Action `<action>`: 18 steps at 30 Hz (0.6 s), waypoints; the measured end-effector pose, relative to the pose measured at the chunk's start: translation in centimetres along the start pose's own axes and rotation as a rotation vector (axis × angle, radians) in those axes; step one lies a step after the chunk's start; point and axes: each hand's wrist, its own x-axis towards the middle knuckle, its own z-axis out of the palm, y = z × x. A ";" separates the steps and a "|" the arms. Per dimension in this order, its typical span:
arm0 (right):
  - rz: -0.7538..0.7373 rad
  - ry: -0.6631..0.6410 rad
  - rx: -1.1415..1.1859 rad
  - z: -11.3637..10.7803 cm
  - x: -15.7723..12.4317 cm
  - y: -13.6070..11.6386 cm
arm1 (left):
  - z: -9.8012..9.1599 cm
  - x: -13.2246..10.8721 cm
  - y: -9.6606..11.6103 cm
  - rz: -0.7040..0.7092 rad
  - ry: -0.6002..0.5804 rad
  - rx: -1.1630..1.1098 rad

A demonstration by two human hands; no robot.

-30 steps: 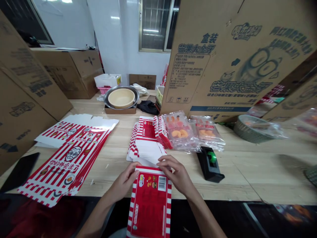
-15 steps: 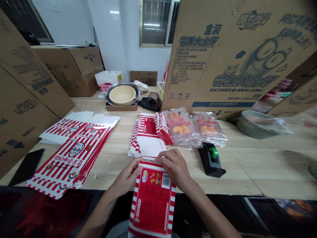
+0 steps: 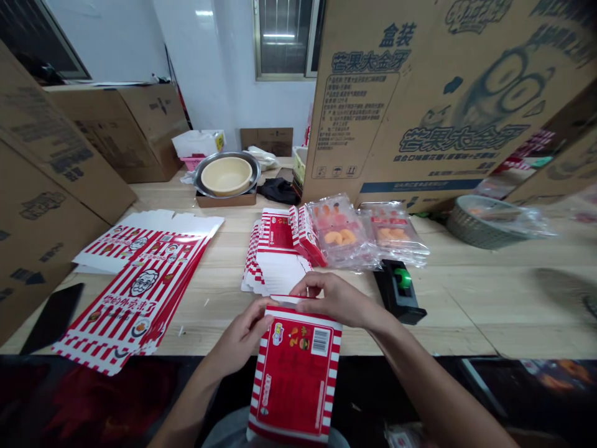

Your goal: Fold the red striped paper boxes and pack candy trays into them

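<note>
The left hand (image 3: 242, 336) and the right hand (image 3: 333, 300) both have hold of one flat red-and-white carton (image 3: 296, 376), made of thin glossy card. The left hand pinches its left upper corner with the fingers curved. The right hand lies more open and its fingers reach over the far edge. The carton is at the near edge of the worktop (image 3: 448, 311), and its lower part hangs over this edge.

Just beyond the hands lies a fanned stack of similar cartons (image 3: 275, 261), and to the left lies a long pile of striped printed cartons (image 3: 135, 292). On the right are soft clear plastic packs of orange sweets (image 3: 340, 233) and a black tape dispenser (image 3: 398, 289) with a green part.

The worktop is pale wood with visible grain. At the far side stand a steel basin (image 3: 226, 165) with a cream bowl inside, and a woven basket (image 3: 476, 224). Big printed cardboard sheets (image 3: 420, 106) lean up on the right, and behind them are white walls and a barred window (image 3: 284, 37).
</note>
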 end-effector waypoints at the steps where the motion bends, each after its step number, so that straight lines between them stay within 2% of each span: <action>1: -0.002 0.002 0.051 0.1 0.1 0.1 | -0.1 -0.1 0.0 -0.003 0.010 0.002; 4: 0.008 -0.028 0.214 -0.4 0.2 0.4 | -0.2 -0.4 0.0 -0.006 0.039 0.027; 7: 0.090 -0.005 0.381 -1.0 -0.3 1.2 | -0.4 -0.6 0.1 0.003 0.097 0.042; 10: 0.161 0.084 0.746 -0.5 -1.3 2.4 | -0.9 -0.8 0.0 -0.017 0.154 -0.008; 13: 0.185 0.052 1.030 0.8 -2.3 3.4 | -1.3 -0.8 -0.2 -0.038 0.175 -0.039; 16: 0.210 0.034 1.062 1.6 -2.7 3.9 | -1.4 -0.7 -0.4 -0.037 0.172 -0.034; 18: 0.217 0.056 0.997 1.5 -2.8 3.9 | -1.3 -0.6 -0.5 -0.039 0.168 -0.033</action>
